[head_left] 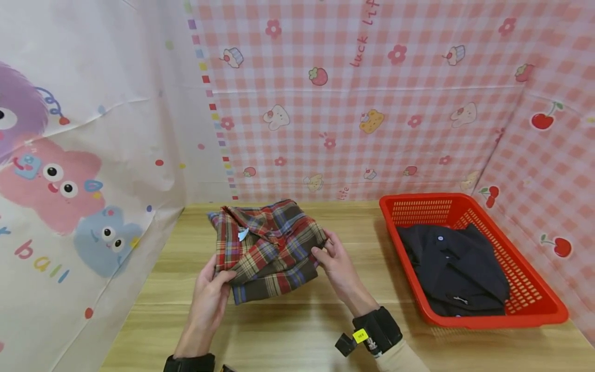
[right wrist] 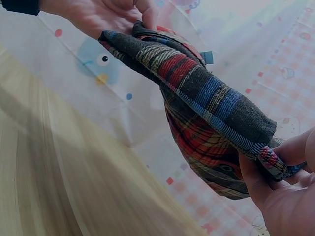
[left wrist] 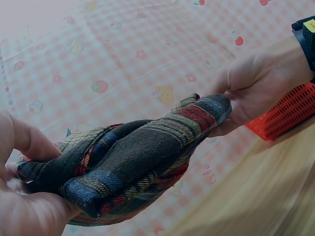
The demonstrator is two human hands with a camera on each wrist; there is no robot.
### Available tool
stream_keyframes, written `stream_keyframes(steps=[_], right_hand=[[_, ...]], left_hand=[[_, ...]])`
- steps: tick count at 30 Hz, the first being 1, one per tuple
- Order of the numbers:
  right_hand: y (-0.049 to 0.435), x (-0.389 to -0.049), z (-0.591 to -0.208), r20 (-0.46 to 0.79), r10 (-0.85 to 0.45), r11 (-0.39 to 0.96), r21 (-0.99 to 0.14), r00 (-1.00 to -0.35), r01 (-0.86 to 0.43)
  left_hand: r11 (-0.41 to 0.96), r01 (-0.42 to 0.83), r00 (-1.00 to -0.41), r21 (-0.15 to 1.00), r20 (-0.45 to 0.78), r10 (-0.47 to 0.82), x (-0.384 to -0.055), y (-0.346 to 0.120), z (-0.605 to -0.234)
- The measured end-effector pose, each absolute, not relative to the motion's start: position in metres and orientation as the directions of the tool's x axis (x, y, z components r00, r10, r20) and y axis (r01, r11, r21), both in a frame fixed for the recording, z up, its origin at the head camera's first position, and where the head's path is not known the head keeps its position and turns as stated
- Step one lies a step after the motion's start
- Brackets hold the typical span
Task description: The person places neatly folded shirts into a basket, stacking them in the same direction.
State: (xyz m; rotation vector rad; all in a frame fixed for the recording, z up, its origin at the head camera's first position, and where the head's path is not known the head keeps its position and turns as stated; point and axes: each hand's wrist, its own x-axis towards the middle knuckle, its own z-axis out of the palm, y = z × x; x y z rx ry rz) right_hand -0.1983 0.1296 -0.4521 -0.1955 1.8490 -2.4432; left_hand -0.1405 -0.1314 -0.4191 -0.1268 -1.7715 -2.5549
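Note:
A folded plaid shirt (head_left: 274, 243) in red, dark grey, blue and cream spans the space between both hands over the table. My left hand (head_left: 211, 294) grips its near left corner, thumb on top. On the right side, my right hand (head_left: 341, 266) pinches the opposite edge between thumb and fingers. A small light-blue tag (head_left: 243, 234) shows on the cloth near its left side. In the left wrist view the shirt's thick folded edge (left wrist: 142, 152) runs from one hand to the other. The right wrist view shows the underside hanging below that edge, with a button on it.
A red plastic basket (head_left: 541, 315) stands on the right of the wooden table (head_left: 302, 338), with a folded dark garment (head_left: 457, 274) with buttons inside. Behind the table hangs a pink checked cloth (head_left: 344, 144); a white cartoon-printed cloth (head_left: 139, 134) covers the left side.

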Motion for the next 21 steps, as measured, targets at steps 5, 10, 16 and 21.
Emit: stream_keyframes(steps=[5, 10, 16, 21], right_hand=[[0.135, -0.195, -0.449, 0.053, -0.114, -0.292, -0.956, -0.992, -0.017], [0.142, -0.192, -0.447, 0.064, -0.114, -0.307, -0.951, -0.991, -0.027], [0.149, -0.189, -0.447, 0.06, -0.098, -0.311, -0.95, -0.993, -0.027], [0.154, -0.186, -0.446, 0.059, -0.083, -0.31, -0.95, -0.995, -0.031]], left_hand=[[-0.345, 0.071, -0.995, 0.936, 0.09, 0.041, -0.142, -0.127, -0.418], [-0.348, 0.07, -0.994, 0.935, 0.093, 0.049, -0.143, -0.122, -0.416], [-0.354, 0.069, -0.993, 0.933, 0.098, 0.064, -0.144, -0.116, -0.416], [-0.354, 0.066, -0.994, 0.933, 0.094, 0.064, -0.144, -0.112, -0.416]])
